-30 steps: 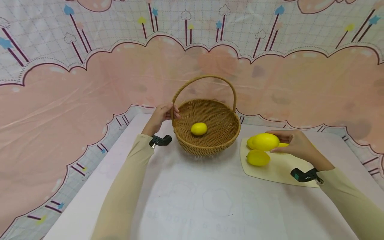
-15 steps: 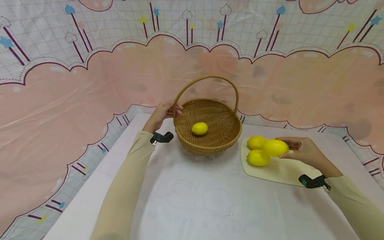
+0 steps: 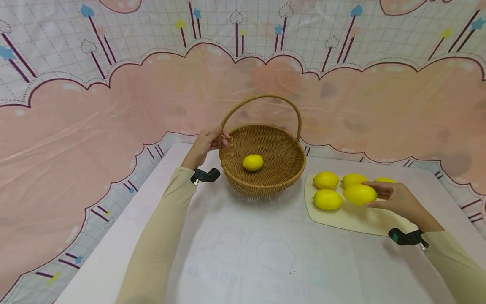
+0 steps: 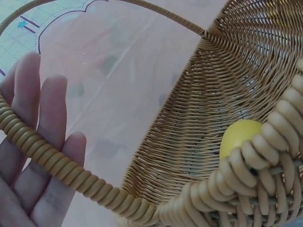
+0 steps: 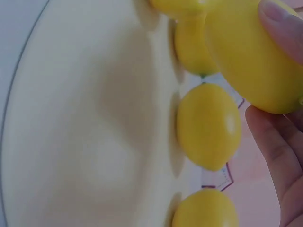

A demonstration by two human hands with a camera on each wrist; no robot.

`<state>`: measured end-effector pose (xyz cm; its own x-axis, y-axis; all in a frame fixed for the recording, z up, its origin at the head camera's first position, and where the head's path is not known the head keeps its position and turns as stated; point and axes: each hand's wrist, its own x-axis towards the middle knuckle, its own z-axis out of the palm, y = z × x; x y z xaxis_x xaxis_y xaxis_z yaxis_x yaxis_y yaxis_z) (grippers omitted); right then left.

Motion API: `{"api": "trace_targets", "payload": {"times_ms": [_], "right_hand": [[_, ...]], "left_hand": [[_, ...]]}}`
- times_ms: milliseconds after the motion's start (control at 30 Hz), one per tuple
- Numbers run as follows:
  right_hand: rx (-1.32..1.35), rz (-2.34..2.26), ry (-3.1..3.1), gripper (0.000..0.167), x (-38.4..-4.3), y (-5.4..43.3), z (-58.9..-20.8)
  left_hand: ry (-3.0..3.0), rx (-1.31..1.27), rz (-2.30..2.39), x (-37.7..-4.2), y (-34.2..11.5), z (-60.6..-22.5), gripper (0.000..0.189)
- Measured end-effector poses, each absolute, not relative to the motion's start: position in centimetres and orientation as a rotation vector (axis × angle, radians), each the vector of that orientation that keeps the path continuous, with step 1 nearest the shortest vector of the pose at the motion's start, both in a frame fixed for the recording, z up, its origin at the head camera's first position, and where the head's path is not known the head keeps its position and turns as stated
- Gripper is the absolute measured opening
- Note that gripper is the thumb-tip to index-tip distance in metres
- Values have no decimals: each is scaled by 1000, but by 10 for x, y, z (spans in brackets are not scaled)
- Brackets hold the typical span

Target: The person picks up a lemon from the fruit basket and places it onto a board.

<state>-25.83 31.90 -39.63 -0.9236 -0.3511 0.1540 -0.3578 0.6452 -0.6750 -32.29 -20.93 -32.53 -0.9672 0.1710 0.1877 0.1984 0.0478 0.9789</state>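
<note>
A yellow oval lemon, grasped by the right hand, is over the flat cream board towards the far right corner of the white bench, where four other lemons are left, and just one lemon is inside the brown wicker basket, the left hand at its handle, grip unclear.

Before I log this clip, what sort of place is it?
Probably a staged tabletop recording setup: a patterned backdrop hangs behind the white table, and black wrist-worn devices are in view.
</note>
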Motion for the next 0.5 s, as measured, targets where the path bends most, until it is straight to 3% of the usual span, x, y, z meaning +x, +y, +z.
{"api": "trace_targets", "payload": {"times_ms": [500], "right_hand": [[530,1131,-2981,64,-263,333,-421]], "left_hand": [[-2255,-378,-2108,-322,-211,-326,38]]}}
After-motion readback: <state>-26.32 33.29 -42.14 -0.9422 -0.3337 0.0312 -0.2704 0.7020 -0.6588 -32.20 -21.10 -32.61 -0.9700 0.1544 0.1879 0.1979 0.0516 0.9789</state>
